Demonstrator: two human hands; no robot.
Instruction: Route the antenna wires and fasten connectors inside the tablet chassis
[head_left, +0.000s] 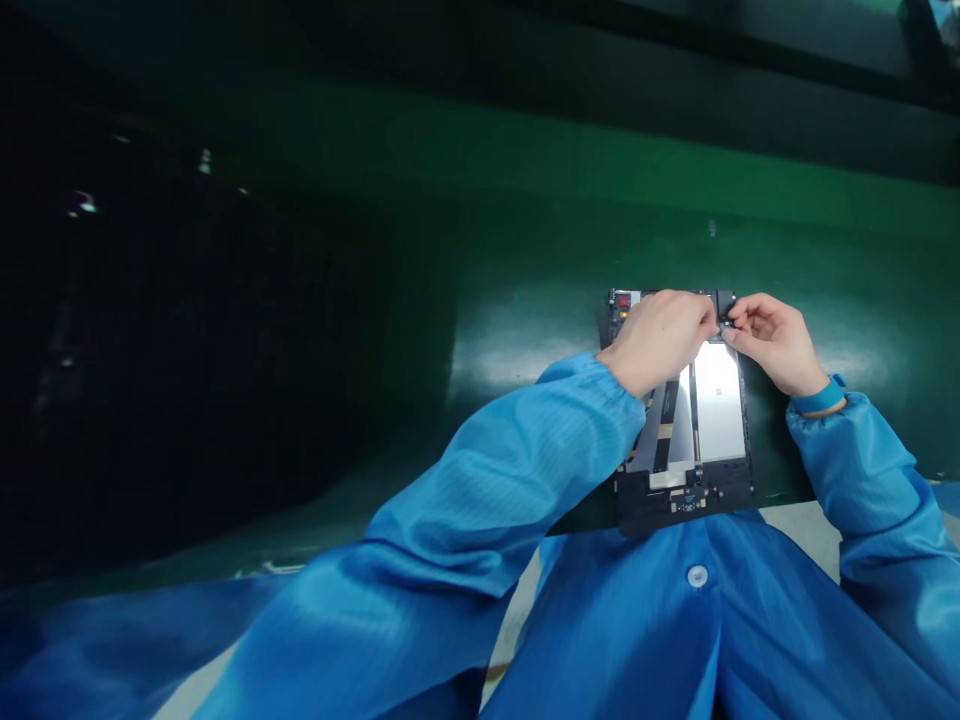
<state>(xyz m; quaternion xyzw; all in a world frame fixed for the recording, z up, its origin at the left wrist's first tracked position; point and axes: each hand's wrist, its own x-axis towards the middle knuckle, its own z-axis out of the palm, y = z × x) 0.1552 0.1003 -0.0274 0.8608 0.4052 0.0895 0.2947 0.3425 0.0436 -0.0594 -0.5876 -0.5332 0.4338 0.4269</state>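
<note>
An opened tablet (720,400) lies on the green work surface close to my body, with silvery battery panels, a dark ribbon cable (665,428) and small circuit parts showing. My left hand (664,335) reaches over its upper half, fingers bent down and pressed together near the top right. My right hand (776,340) is at the tablet's upper right edge, thumb and forefinger pinched close to the left fingertips. Both hands meet at a small part by the black top corner, too small to name. The left hand hides much of the tablet's upper middle.
The green mat (525,270) spreads around the tablet, with a dark raised ledge (750,80) along the back. Deep shadow covers the left side. Blue sleeves (480,480) and a wrist strap (817,398) are on my arms. The table's front edge runs just below the tablet.
</note>
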